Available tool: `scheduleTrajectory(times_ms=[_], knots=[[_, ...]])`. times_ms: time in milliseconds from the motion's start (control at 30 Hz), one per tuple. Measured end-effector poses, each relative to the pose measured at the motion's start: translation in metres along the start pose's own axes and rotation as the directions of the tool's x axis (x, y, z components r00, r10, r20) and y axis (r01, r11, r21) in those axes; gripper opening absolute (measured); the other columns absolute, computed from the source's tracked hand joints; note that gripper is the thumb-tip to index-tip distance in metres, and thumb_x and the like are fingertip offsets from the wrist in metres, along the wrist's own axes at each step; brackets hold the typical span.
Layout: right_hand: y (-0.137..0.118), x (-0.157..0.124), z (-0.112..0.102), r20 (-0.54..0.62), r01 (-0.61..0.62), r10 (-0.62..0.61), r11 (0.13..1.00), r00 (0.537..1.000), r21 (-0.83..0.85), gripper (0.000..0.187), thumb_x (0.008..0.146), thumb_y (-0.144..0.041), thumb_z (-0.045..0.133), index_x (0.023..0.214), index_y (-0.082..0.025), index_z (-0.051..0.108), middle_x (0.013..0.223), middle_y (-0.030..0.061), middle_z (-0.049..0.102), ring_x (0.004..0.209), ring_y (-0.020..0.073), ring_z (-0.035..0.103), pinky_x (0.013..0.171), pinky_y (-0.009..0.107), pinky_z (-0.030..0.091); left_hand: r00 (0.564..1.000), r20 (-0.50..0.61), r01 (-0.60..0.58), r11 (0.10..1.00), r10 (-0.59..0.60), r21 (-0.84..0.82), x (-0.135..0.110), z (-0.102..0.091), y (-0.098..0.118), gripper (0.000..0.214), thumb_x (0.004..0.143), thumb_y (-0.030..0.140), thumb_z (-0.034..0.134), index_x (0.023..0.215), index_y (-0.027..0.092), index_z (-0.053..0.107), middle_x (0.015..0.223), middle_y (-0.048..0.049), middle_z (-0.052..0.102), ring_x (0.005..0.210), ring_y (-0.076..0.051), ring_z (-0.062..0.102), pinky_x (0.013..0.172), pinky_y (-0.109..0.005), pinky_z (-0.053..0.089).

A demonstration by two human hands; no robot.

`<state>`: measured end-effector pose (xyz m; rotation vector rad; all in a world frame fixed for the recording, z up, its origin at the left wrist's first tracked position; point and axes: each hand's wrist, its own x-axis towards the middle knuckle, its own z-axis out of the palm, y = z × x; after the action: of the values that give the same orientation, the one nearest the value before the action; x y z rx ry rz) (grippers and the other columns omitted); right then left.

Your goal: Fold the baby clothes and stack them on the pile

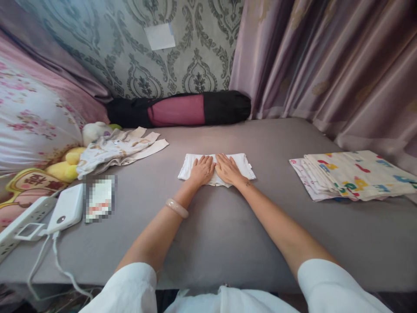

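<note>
A white folded cloth (240, 163), perhaps a small garment, lies flat on the grey bed surface (208, 230) in front of me. My left hand (202, 169) rests palm down on its middle, fingers stretched out. Beside it, my right hand (228, 168) also presses flat on the cloth, with the two hands nearly touching. Part of the cloth is hidden under both palms. A small tag sticks out at its right edge. Neither hand grips anything.
At right lies a stack of folded patterned cloths (361, 174). To the left are a crumpled baby garment (114, 150), plush toys (67, 165), a white power bank (67, 206) and a power strip (24, 226). A black and pink rolled bag (177, 109) lies along the wall.
</note>
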<state>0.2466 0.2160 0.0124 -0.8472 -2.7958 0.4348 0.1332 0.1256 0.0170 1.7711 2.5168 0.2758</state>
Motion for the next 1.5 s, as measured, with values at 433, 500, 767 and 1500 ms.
scheduleTrajectory(times_ms=[433, 500, 767, 1500], knots=[[0.002, -0.009, 0.005, -0.086, -0.058, 0.050, 0.994, 0.995, -0.090, 0.055, 0.097, -0.028, 0.025, 0.146, -0.005, 0.038, 0.152, 0.0133, 0.038, 0.143, 0.0248, 0.027, 0.118, 0.046, 0.014, 1.000, -0.016, 0.018, 1.000, -0.018, -0.002, 0.001, 0.011, -0.008, 0.056, 0.100, 0.042, 0.018, 0.147, 0.016, 0.036, 0.153, -0.0092, 0.037, 0.144, -0.026, 0.027, 0.118, -0.052, 0.019], [0.001, -0.009, 0.005, -0.082, -0.062, 0.055, 0.994, 0.995, -0.087, 0.055, 0.097, -0.028, 0.025, 0.146, -0.005, 0.038, 0.152, 0.0130, 0.038, 0.143, 0.0246, 0.026, 0.118, 0.045, 0.014, 1.000, -0.016, 0.020, 1.000, -0.020, -0.002, 0.001, 0.010, -0.008, 0.056, 0.100, 0.042, 0.018, 0.147, 0.016, 0.036, 0.153, -0.0092, 0.037, 0.144, -0.026, 0.027, 0.118, -0.052, 0.019], [0.005, -0.010, -0.008, -0.025, -0.093, 0.091, 0.993, 0.996, -0.068, 0.057, 0.098, -0.030, 0.022, 0.147, -0.004, 0.034, 0.154, 0.0127, 0.033, 0.144, 0.0243, 0.024, 0.118, 0.045, 0.013, 1.000, -0.009, 0.009, 1.000, -0.009, 0.016, -0.001, -0.002, -0.011, 0.058, 0.100, 0.042, 0.017, 0.145, 0.011, 0.038, 0.152, -0.0115, 0.039, 0.143, -0.025, 0.029, 0.118, -0.050, 0.019], [0.016, -0.016, -0.009, -0.050, -0.137, 0.131, 0.979, 0.990, -0.149, 0.059, 0.099, -0.034, 0.020, 0.146, -0.003, 0.037, 0.154, 0.0145, 0.033, 0.145, 0.0252, 0.022, 0.119, 0.047, 0.010, 0.997, -0.061, 0.050, 0.994, -0.045, 0.092, -0.003, -0.001, -0.035, 0.057, 0.099, 0.045, 0.019, 0.141, 0.015, 0.044, 0.151, -0.0142, 0.040, 0.143, -0.027, 0.030, 0.117, -0.054, 0.016]])
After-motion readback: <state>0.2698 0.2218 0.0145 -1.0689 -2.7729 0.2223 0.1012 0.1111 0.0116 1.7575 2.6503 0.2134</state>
